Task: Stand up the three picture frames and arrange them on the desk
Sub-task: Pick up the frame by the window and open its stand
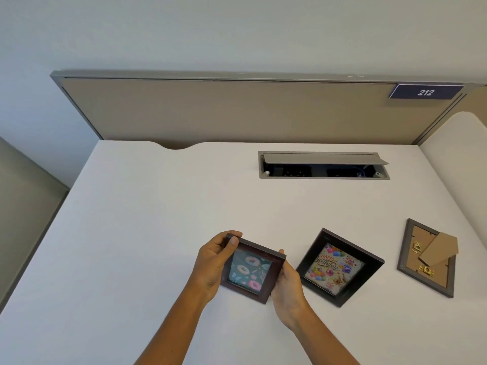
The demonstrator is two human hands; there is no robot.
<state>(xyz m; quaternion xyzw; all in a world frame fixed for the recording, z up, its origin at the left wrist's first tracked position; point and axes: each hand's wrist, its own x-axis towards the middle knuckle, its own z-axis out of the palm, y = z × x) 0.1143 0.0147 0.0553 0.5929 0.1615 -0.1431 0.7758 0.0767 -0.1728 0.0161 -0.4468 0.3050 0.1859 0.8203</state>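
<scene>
donut frame point(250, 271), lower centre: my left hand point(212, 264) and right hand point(287, 285) clamp its opposite edges. light, stiff, glass front likely fragile; grip the rims. birthday frame point(340, 267) just right; grey frame point(428, 258) face down, far right.

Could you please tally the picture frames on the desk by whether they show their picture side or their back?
Picture side showing: 2, the donut frame held in both hands and the birthday frame
Back showing: 1, the grey frame
Total: 3
</scene>
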